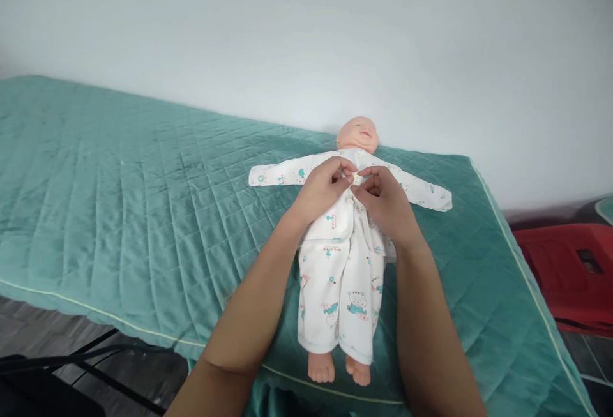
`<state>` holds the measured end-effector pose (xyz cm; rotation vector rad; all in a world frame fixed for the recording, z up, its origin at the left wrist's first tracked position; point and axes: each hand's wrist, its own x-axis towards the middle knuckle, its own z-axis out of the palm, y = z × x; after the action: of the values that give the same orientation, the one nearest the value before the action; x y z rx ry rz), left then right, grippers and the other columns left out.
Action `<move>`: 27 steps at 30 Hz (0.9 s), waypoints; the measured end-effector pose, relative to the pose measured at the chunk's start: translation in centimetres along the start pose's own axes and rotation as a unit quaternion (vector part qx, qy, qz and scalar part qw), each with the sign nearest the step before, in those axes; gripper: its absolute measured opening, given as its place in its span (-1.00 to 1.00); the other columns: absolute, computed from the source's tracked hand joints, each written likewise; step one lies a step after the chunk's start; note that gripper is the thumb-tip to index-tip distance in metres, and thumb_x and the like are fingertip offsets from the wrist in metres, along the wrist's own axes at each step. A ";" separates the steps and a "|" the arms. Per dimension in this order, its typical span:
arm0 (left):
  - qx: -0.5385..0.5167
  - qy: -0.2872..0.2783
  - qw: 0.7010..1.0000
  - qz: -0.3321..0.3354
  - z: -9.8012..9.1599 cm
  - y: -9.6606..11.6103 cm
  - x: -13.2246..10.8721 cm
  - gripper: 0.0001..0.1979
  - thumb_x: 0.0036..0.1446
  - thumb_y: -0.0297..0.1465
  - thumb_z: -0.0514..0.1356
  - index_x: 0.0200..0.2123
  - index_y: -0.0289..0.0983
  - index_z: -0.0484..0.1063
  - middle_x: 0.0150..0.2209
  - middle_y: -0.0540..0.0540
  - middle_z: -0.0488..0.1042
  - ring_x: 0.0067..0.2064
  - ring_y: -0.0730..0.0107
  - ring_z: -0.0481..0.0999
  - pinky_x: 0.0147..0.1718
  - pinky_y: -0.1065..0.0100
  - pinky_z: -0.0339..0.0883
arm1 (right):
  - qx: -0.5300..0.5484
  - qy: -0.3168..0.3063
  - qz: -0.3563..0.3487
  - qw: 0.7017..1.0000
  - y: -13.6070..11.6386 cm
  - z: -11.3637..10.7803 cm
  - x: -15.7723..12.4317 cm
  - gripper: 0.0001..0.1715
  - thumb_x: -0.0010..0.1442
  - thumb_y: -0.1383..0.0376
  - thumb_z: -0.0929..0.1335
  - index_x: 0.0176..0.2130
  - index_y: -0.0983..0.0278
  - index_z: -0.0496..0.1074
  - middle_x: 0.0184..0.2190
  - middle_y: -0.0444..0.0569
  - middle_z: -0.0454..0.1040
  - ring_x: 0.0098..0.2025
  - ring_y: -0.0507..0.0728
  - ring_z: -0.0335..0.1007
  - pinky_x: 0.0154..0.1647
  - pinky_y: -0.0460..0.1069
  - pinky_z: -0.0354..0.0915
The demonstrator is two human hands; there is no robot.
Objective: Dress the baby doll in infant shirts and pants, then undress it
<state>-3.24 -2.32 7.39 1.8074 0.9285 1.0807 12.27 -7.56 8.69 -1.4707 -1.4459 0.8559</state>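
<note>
A doll [330, 228] is seen lying face up on a green quilted cover [143, 212]. It is dressed in a white shirt [325, 222] and white trousers [335, 289], both printed with small teal and pink figures. The bare head is smooth and pinkish, the sleeves are spread wide to both sides, and bare feet are shown below the cuffs. The shirt front is parted below the chest.

The head is placed at the back edge, close to the pale wall [239, 34]; the feet are set just inside the piped near edge. A broad stretch of cover is left to the left side, while a narrower strip is bounded by the right edge, beyond which a red chair [567, 270] is seen.

The shirt's front edge is pinched at the upper chest between the fingers of the left hand [328, 187] and the right hand [385, 203], held nearly together. The doll's legs are framed by both forearms.
</note>
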 end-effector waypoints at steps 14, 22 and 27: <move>0.038 -0.015 0.997 0.069 0.3 -0.3 0.0 -0.69 0.23 -0.57 0.05 -0.19 -0.22 0.58 -0.18 -0.07 0.43 -0.13 0.40 0.45 -0.09 0.35 0.31 | -0.044 0.070 0.001 0.997 0.4 0.8 0.3 -0.63 0.06 0.30 0.38 -0.10 0.18 0.30 -0.49 -0.28 0.33 -0.44 0.04 0.29 -0.35 -0.01 0.21; 0.150 -0.007 0.983 0.104 1.0 -0.6 -0.2 -0.66 0.23 -0.58 0.01 -0.13 -0.20 0.54 -0.11 -0.09 0.41 -0.15 0.38 0.45 -0.15 0.33 0.33 | -0.068 0.076 0.000 0.995 0.6 1.0 0.4 -0.60 0.02 0.33 0.34 -0.08 0.17 0.30 -0.51 -0.29 0.27 -0.45 0.05 0.26 -0.37 -0.01 0.19; 0.150 -0.001 0.984 0.100 0.9 -0.6 -0.2 -0.67 0.22 -0.58 0.01 -0.17 -0.20 0.53 -0.14 -0.08 0.41 -0.16 0.38 0.45 -0.18 0.33 0.33 | -0.080 0.073 0.009 0.994 0.4 1.0 0.4 -0.61 0.03 0.32 0.34 -0.09 0.16 0.32 -0.51 -0.28 0.29 -0.44 0.06 0.27 -0.37 -0.01 0.18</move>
<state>-2.58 -2.50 6.47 2.1870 0.9641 1.1070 11.57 -7.06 8.03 -1.6331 -1.4183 0.6411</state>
